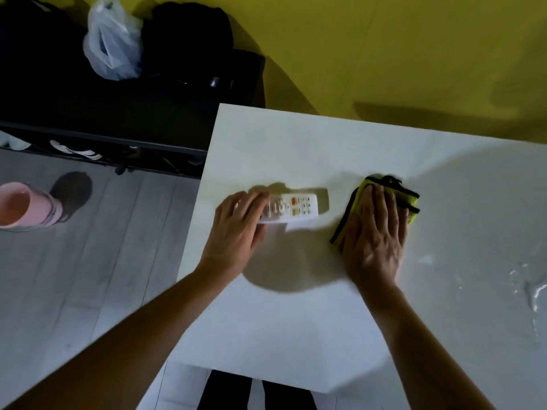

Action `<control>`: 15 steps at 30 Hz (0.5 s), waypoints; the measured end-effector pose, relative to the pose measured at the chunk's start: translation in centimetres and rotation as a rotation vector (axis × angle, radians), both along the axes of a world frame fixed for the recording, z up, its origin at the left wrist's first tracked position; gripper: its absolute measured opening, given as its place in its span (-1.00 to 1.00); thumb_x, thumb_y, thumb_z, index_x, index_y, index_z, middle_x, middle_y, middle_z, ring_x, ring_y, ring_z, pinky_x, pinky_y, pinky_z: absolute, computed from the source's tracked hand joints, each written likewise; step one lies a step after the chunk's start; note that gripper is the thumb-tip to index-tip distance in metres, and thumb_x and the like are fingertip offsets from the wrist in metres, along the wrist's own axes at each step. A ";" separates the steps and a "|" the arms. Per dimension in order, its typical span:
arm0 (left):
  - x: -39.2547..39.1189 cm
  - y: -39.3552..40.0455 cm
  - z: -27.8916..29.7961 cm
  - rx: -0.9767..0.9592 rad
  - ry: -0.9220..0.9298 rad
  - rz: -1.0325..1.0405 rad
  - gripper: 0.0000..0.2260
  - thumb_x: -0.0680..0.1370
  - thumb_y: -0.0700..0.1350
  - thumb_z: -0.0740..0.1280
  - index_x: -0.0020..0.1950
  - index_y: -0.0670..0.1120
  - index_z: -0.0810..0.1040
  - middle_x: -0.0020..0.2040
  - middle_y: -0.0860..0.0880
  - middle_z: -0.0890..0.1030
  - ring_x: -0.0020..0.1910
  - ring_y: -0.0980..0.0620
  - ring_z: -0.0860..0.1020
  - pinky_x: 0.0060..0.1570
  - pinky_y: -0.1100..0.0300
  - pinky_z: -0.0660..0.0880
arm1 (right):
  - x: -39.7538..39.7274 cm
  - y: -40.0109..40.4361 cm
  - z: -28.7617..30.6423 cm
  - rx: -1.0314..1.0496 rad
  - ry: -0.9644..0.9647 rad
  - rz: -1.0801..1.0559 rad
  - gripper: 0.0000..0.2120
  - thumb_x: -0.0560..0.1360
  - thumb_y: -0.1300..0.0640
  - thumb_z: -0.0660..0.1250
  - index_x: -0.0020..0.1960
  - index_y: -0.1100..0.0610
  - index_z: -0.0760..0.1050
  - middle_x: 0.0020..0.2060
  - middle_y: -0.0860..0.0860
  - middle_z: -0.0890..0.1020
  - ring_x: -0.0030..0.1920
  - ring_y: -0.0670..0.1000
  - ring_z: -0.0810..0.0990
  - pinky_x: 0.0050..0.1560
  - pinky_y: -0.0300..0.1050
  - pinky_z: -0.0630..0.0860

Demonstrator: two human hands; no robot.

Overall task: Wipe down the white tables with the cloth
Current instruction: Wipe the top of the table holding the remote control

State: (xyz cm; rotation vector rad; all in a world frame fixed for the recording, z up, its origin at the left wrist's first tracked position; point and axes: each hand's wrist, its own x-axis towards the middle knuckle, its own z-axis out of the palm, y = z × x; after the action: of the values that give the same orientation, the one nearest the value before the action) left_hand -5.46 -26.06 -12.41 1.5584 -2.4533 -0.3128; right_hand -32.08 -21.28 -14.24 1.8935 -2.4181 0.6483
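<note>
1. Head view, looking down on a white table (296,321) that fills the centre and right of the frame, set against a yellow wall (384,48) along the top.
2. Right hand (374,232), right of frame centre: palm down, fingers straight and spread, pressing flat on a folded yellow-green cloth (413,199) with dark edging. The cloth lies on the table; its far corners stick out beyond the fingertips and its left edge shows beside the thumb side.
3. Left hand (236,229), just left of centre: fingers curled over the near end of a white remote control (296,207), gripping it. The remote's far end points toward the cloth and is clear of it. Whether the remote rests on the table or is lifted slightly cannot be told; the frame is blurred here.
4. Wet streaks and a small puddle (532,288) shine on the table at the right edge of the frame, well apart from the cloth.
5. Upper left of frame: dark shelf unit (118,113) with a translucent plastic bag (112,45) on top, next to a black bundle (189,37).
6. Left edge: pink cup-shaped container (26,207) standing on the grey plank floor (88,276).
7. Bottom centre: dark legs of the person (228,392) show below the table's near edge.
</note>
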 end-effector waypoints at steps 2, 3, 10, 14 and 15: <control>1.0 2.6 -0.7 -0.026 0.019 -0.032 -0.53 0.63 -0.08 0.36 0.52 -0.19 0.43 0.45 -0.19 0.49 0.38 -0.27 0.48 0.36 -0.22 0.50 | -0.9 -1.3 0.0 0.004 -0.002 0.044 -0.47 0.66 0.06 0.08 0.60 0.17 0.18 0.58 0.12 0.24 0.61 0.14 0.12 0.58 0.22 0.06; 1.3 3.6 -1.0 -0.037 0.026 -0.054 -0.54 0.66 -0.04 0.32 0.53 -0.18 0.42 0.45 -0.20 0.49 0.39 -0.27 0.47 0.36 -0.22 0.50 | -1.5 -2.2 0.0 0.000 0.002 0.054 -0.47 0.66 0.05 0.07 0.60 0.17 0.19 0.58 0.12 0.25 0.60 0.14 0.13 0.58 0.22 0.06; 4.3 4.2 -0.4 0.069 0.122 0.121 -0.43 0.76 0.16 -0.04 0.70 -0.11 0.15 0.71 -0.12 0.14 0.70 -0.11 0.07 0.66 -0.09 0.07 | -1.7 -10.1 -0.4 0.034 0.032 -0.012 -0.46 0.66 0.00 0.05 0.59 0.19 0.22 0.55 0.15 0.30 0.58 0.19 0.18 0.60 0.19 0.00; 6.7 2.6 -2.1 0.089 0.124 0.229 -0.45 0.77 0.11 -0.07 0.70 -0.15 0.14 0.69 -0.12 0.18 0.69 -0.14 0.12 0.60 -0.17 0.25 | 6.0 -14.9 0.4 0.045 0.006 0.180 -0.43 0.62 0.00 0.04 0.55 0.23 0.28 0.52 0.18 0.34 0.56 0.20 0.24 0.58 0.21 0.09; 6.6 2.7 -2.5 0.067 0.115 0.227 -0.47 0.77 0.06 -0.03 0.70 -0.16 0.14 0.70 -0.12 0.18 0.69 -0.14 0.11 0.60 -0.17 0.26 | 9.1 -15.7 0.8 0.060 -0.005 0.258 -0.42 0.61 -0.01 0.03 0.57 0.21 0.26 0.54 0.16 0.31 0.58 0.17 0.20 0.59 0.17 0.05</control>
State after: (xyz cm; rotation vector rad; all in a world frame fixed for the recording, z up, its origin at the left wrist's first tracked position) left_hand 1.12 -23.35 -14.89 1.7732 -2.1756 -0.4345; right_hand -23.03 -36.96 -13.42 2.2532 -2.2405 0.5934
